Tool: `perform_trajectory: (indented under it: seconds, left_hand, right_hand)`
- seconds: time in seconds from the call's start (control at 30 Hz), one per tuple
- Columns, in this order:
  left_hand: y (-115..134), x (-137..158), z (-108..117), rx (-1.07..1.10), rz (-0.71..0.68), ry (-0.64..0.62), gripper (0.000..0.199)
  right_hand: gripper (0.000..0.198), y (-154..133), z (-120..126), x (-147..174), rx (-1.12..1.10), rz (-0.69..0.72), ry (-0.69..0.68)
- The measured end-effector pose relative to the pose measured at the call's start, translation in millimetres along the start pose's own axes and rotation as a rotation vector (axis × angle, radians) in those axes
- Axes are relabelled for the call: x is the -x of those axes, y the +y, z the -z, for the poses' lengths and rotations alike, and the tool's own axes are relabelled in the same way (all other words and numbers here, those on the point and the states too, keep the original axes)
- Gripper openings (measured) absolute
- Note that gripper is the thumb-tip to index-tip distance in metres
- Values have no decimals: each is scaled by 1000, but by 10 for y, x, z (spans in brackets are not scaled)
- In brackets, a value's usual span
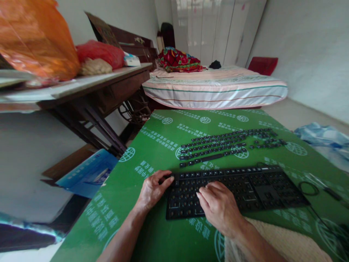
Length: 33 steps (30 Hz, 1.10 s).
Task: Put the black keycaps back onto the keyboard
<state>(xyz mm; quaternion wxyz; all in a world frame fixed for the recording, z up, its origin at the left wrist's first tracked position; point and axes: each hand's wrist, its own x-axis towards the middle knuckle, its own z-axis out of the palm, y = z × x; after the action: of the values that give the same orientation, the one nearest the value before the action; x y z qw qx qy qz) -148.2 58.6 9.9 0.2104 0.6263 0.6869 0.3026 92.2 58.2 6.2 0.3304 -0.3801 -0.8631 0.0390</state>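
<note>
A black computer keyboard [240,193] lies on the green board. Most of its keycaps are off, with bare key posts showing; its top row still has caps. My left hand [154,187] grips the keyboard's upper left corner between thumb and fingers. Over the left-middle part of the keyboard, my right hand [219,205] is closed with its fingers curled in. Whatever is between those fingertips is hidden. Loose black keycaps [218,143] lie in slanting rows behind the keyboard, with a looser cluster at the right end.
Green board [163,145] with white print carries everything. A screwdriver-like tool [331,191] and a coiled cable [308,188] lie at the right. Beige cloth [272,242] sits at the front. A sewing-machine table [109,80] stands left, a bed [218,87] behind.
</note>
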Motion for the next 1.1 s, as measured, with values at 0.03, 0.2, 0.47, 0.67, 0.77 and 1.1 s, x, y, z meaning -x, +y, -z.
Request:
perform_trajectory:
  seconds: [0.03, 0.2, 0.47, 0.67, 0.77, 1.1]
  left_hand:
    - [4, -1, -2, 7, 5, -5, 39]
    - [63, -6, -11, 4, 40, -7, 45]
    - [119, 9, -19, -56, 78, 4, 46]
    - [119, 8, -26, -51, 77, 6, 47]
    - [112, 9, -36, -51, 66, 11, 46]
    - [75, 19, -54, -45, 66, 8, 44]
  right_hand:
    - [22, 3, -6, 2, 3, 3, 2]
    - [20, -10, -10, 5, 12, 19, 10]
    - [18, -23, -4, 6, 17, 30, 19]
    - [16, -97, -14, 27, -27, 41, 37]
    - [13, -169, -29, 43, -53, 82, -7]
    - [34, -312, -133, 2, 0, 59, -265]
